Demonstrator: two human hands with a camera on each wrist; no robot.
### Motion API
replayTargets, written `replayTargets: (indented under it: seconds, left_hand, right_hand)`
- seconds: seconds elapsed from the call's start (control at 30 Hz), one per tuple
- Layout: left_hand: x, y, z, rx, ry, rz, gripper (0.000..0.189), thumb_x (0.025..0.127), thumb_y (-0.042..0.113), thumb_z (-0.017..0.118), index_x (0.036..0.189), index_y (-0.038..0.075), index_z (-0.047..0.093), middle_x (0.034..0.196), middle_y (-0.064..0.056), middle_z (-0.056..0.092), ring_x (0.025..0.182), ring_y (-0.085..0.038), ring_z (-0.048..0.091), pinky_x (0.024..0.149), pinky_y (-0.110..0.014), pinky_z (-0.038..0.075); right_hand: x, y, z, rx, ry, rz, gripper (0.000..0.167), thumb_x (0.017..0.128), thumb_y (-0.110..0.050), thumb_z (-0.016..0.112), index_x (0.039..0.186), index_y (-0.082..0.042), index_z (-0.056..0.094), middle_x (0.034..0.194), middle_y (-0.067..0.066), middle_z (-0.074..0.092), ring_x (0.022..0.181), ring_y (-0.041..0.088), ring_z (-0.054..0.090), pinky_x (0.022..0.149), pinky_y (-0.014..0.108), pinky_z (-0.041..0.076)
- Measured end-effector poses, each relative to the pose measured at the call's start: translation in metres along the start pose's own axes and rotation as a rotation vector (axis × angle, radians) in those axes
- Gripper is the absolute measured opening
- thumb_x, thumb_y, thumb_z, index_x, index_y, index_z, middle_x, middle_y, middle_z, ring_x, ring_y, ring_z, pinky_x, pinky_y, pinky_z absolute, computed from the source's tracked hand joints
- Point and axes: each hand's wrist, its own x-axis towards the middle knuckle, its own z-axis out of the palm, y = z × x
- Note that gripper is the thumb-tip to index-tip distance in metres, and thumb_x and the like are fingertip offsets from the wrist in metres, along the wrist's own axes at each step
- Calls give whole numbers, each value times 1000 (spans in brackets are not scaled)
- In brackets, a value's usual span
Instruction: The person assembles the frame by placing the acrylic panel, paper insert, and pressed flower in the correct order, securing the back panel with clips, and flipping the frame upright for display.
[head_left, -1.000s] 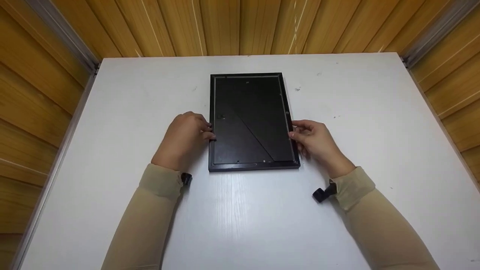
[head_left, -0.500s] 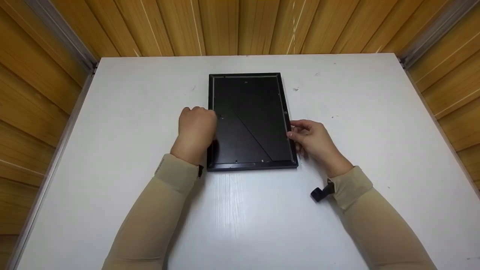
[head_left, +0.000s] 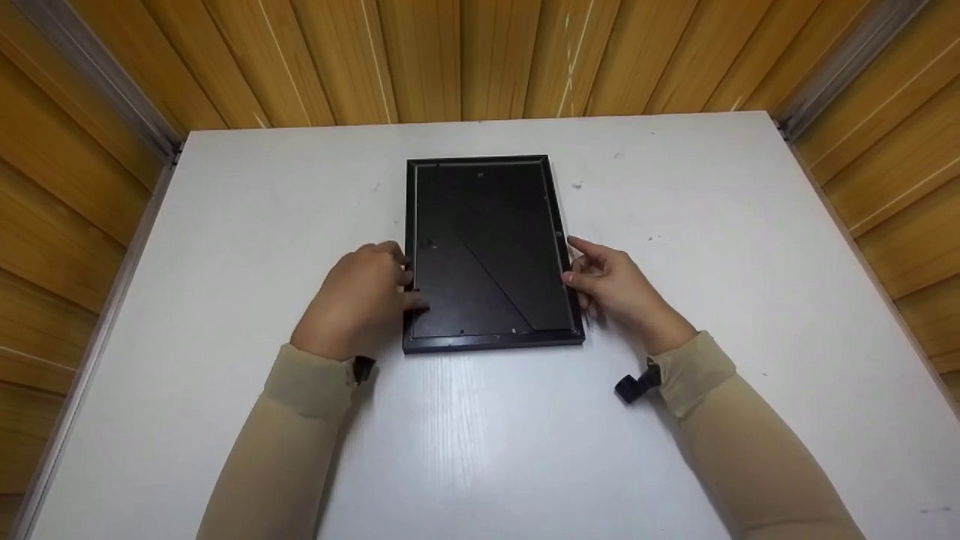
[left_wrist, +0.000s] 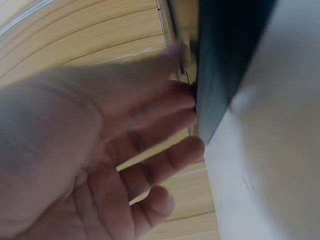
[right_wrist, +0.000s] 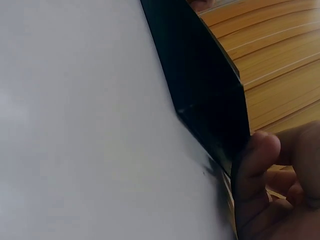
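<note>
A black picture frame (head_left: 487,247) lies back side up on the white table, a diagonal seam and small metal tabs showing on its backing. My left hand (head_left: 356,300) is at the frame's left side, its thumb over the backing's edge. In the left wrist view that hand's loosely bent fingers (left_wrist: 165,160) meet the frame's side (left_wrist: 225,65), and the thumb is blurred. My right hand (head_left: 619,289) holds the right edge, thumb on top and fingers along the side. The right wrist view shows the thumb (right_wrist: 265,145) close against the frame's corner side (right_wrist: 210,100).
The white table (head_left: 465,442) extends around the frame, with small dark marks (head_left: 576,185) to its right. Wood-panelled walls (head_left: 420,60) stand behind the table and at both sides. A black wrist camera (head_left: 636,386) juts from the right sleeve.
My left hand swung in over the frame's left edge, then drew back left, its thumb now nearer the front. The right hand keeps its place. The whole view shifted slightly.
</note>
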Motion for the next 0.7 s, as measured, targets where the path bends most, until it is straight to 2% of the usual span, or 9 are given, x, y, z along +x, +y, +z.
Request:
replayTargets:
  seconds: [0.13,0.23,0.3,0.37,0.47,0.6,0.7]
  left_hand:
    - [-14,-5,0,-25,-84,8,66,77,38,106,128,3,85,154,-9,67,143,-39,65,120,-53,56]
    - [-21,-3,1,-4,-117,-2,77,74,34,109,139,4,80,162,-7,62,148,-39,61,122,-53,55]
    - [-24,0,3,21,-125,-2,74,73,32,109,136,3,82,161,-8,63,144,-39,64,119,-52,57]
    - [-27,6,6,58,-129,1,71,72,32,110,131,3,84,157,-9,66,137,-39,68,116,-51,59]
    - [-29,16,9,115,-131,6,66,70,34,111,122,2,87,145,-11,70,123,-38,72,111,-52,61]
    - [-33,32,13,168,-139,-12,64,65,37,113,112,3,88,130,-10,73,109,-36,72,106,-53,61]
    - [-37,46,16,217,-163,-34,68,61,39,115,110,0,88,130,-10,74,106,-37,71,101,-52,62]
  right_hand:
    - [4,5,-6,15,-103,-14,81,109,0,70,178,1,28,97,0,63,56,6,60,50,23,55]
    - [6,8,-9,71,-178,13,86,106,4,70,178,4,22,93,-3,66,56,5,61,51,21,54]
    - [9,11,-11,120,-202,36,87,105,4,69,177,4,20,91,-5,69,57,5,60,52,20,52]
    - [11,12,-12,174,-180,53,85,106,2,70,177,3,23,90,-7,71,58,4,60,52,19,50]
    - [15,14,-11,213,-82,38,78,108,-6,71,175,2,32,93,-8,71,60,4,58,53,18,47]
    - [21,15,-7,189,20,4,72,108,-10,74,172,2,42,96,-7,68,61,4,56,54,19,47]
    - [24,14,-8,128,43,-4,70,109,-11,75,170,4,44,96,-8,67,60,3,56,53,20,49]
